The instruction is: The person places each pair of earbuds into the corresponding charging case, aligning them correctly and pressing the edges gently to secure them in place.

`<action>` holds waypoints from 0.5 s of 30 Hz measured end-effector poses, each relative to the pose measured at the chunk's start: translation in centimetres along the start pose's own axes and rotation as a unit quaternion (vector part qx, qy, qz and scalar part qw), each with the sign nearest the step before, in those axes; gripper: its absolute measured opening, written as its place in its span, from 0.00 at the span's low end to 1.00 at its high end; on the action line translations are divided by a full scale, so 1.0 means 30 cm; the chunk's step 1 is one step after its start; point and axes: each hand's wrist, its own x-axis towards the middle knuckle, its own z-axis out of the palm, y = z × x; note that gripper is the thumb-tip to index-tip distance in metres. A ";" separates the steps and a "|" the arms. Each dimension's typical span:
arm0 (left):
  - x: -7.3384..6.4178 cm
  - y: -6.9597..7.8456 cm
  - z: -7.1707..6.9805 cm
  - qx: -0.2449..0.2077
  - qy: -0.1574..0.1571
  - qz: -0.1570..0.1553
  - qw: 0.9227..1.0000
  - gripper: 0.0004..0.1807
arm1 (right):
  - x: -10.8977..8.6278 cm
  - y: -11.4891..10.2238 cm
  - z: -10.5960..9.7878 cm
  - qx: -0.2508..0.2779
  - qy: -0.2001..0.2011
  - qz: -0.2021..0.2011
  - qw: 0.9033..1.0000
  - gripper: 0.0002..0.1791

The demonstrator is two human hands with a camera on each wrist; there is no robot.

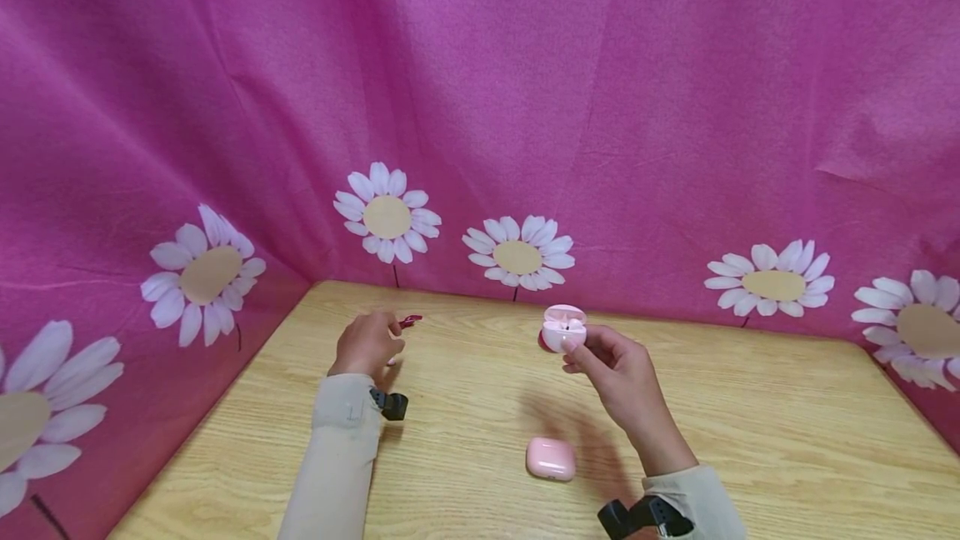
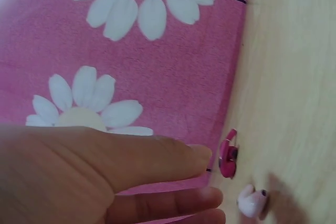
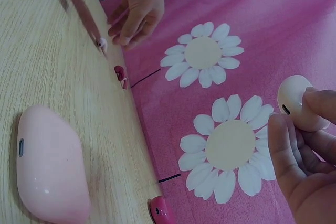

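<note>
My right hand [image 1: 615,373] pinches a small pale pink earbud case [image 1: 564,333] between thumb and fingers, above the table. Its lid stands up, and one earbud shows inside; in the right wrist view the case's rounded underside faces the camera. My left hand [image 1: 367,346] hovers at the left over the table, thumb and fingers extended and apart, holding nothing. Close to its fingertips in the left wrist view lie a loose pale pink earbud [image 2: 252,202] and, beyond it, a magenta earbud [image 2: 228,156] with a curved hook.
A larger closed pink earbud case [image 1: 551,459] lies on the wooden table [image 1: 465,407], nearer the front. A magenta case [image 3: 161,211] stands near the back, partly hidden behind the held case in the head view. Magenta cloth [image 1: 637,107] with daisies borders the table.
</note>
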 end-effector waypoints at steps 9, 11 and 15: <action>0.015 -0.025 0.028 0.004 -0.009 -0.043 0.999 0.08 | 0.003 0.000 -0.005 -0.007 0.000 0.013 1.000 0.15; 0.016 -0.031 0.036 0.002 -0.010 -0.053 0.999 0.07 | 0.002 -0.002 -0.005 -0.005 0.000 0.012 1.000 0.15; 0.019 -0.044 0.048 -0.001 -0.007 -0.064 0.998 0.07 | -0.001 -0.006 -0.004 0.003 -0.001 0.008 1.000 0.15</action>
